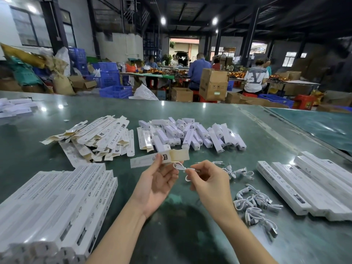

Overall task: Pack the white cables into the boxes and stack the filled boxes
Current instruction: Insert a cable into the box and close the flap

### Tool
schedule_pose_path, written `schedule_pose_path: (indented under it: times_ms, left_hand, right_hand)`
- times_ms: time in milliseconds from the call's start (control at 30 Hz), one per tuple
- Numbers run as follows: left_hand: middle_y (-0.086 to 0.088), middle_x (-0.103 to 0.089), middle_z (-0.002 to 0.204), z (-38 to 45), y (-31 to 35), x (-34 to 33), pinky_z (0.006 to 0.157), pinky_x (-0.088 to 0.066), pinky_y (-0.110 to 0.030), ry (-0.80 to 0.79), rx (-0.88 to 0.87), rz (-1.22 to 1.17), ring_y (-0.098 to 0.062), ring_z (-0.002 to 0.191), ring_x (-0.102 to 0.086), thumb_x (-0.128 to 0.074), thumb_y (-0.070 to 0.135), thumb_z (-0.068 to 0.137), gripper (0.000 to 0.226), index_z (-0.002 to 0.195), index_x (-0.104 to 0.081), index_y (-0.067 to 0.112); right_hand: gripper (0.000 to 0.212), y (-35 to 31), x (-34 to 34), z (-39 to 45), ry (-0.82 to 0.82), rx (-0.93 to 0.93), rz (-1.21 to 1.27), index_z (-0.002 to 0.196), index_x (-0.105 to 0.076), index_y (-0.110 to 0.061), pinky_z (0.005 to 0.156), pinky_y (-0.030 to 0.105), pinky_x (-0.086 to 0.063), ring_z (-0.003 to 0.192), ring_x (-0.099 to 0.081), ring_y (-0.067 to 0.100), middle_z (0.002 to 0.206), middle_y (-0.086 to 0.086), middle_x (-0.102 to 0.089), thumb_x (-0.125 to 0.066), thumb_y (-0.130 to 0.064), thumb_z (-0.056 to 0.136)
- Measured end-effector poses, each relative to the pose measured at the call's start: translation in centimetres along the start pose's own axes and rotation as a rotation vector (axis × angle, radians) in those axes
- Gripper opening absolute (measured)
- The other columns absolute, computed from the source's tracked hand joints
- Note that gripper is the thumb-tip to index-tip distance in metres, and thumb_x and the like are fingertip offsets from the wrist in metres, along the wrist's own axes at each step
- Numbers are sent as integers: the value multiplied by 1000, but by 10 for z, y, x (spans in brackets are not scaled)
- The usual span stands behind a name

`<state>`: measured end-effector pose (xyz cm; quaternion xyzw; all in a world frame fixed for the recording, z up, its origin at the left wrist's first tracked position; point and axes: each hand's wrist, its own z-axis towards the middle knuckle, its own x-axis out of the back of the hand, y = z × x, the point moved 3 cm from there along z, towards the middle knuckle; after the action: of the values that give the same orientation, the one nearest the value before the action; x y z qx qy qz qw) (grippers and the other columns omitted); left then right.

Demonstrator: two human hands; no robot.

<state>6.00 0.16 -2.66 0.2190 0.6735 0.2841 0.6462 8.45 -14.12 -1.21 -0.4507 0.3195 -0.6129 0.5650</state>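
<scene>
My left hand (159,182) pinches a flat white box (150,159) near its open end, whose tan flap (180,155) stands up. My right hand (208,180) pinches a coiled white cable (181,168) just right of that open end. Loose white cables lie in a heap (253,204) to the right, with a few more (236,171) beyond my right hand. Filled long boxes lie side by side at the left (57,202) and at the right (308,183).
On the green table (190,235), flat unfolded boxes (99,138) are piled at the centre left and small white lamp units (192,134) at the centre. Beyond the table's far edge are seated people, cardboard cartons (214,83) and blue crates (114,91).
</scene>
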Motion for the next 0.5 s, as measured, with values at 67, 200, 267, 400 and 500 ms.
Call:
schedule_pose_path:
  times_ms: [67, 200, 267, 400, 500]
  left_hand:
    - [-12, -72, 84, -2, -2, -2, 69, -58, -23, -8, -4, 85, -17, 68, -66, -56, 34, 87, 35, 83, -80, 8]
    - [-16, -73, 91, -4, -3, -3, 71, -58, -25, -14, -26, 160, -19, 74, -68, -55, 31, 90, 36, 90, -78, 4]
    - [-18, -72, 91, -3, -2, -2, 68, -58, -25, -1, -30, 152, -20, 72, -68, -56, 32, 89, 37, 94, -75, 1]
    - [-17, -72, 89, -3, -3, -4, 68, -58, -25, -26, -4, 163, -19, 72, -68, -56, 34, 89, 39, 91, -78, 2]
    - [-13, -74, 87, -5, -2, -5, 63, -55, -23, -56, 11, 146, -16, 70, -68, -54, 36, 89, 39, 84, -80, 7]
  right_hand:
    - [18, 3, 2, 1, 45, 2, -67, 68, -63, -12, 54, 37, -49, 48, -57, 23, 59, 8, -65, -72, -11, 84]
    - [22, 4, 5, 2, 44, 58, -188, 67, -60, -12, 59, 39, -50, 57, -60, 27, 58, 6, -62, -72, -15, 85]
    - [14, 2, 3, 1, -35, 178, -317, 74, -64, -13, 67, 32, -48, 68, -60, 19, 69, -1, -63, -73, -16, 85]
    - [5, -2, -2, -2, -86, 327, -424, 80, -69, -13, 72, 18, -36, 79, -49, 4, 81, -7, -57, -74, -12, 82]
    - [24, -3, -3, -3, -99, 287, -325, 76, -58, -25, 61, 9, -35, 64, -50, 0, 67, -13, -54, -72, -6, 83]
